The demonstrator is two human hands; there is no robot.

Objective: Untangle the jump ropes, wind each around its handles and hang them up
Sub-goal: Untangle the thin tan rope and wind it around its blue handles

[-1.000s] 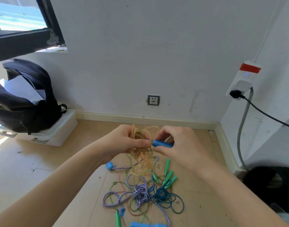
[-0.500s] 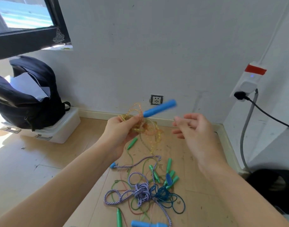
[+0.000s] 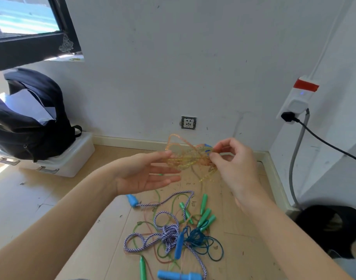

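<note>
Head view: a white wall [image 3: 173, 67] fills the upper frame, with a wooden floor [image 3: 52, 199] below it. A black backpack [image 3: 31, 122] sits on a white storage box [image 3: 72, 158] at the left. Both bare forearms reach in from the bottom edge. On the floor between them lies a tangled pile of jump ropes [image 3: 173, 235]: a purple-and-white twisted rope, a dark teal cord, thin green cords, green handles [image 3: 205, 217] and blue handles [image 3: 179, 275]. Held above the floor near the baseboard is a translucent orange-yellow jump rope [image 3: 183, 158], bunched in loose loops. The right hand [image 3: 233, 166] pinches the bundle at its right end between thumb and fingertips, its grip clamped on the rope, with a bit of blue handle showing just beside the fingers. The left hand [image 3: 140, 172] is spread, palm up, fingers straight, its grip apart; its fingertips reach the loops' left side, though contact cannot be told. A wall socket [image 3: 188, 122] sits low on the wall behind.
</note>
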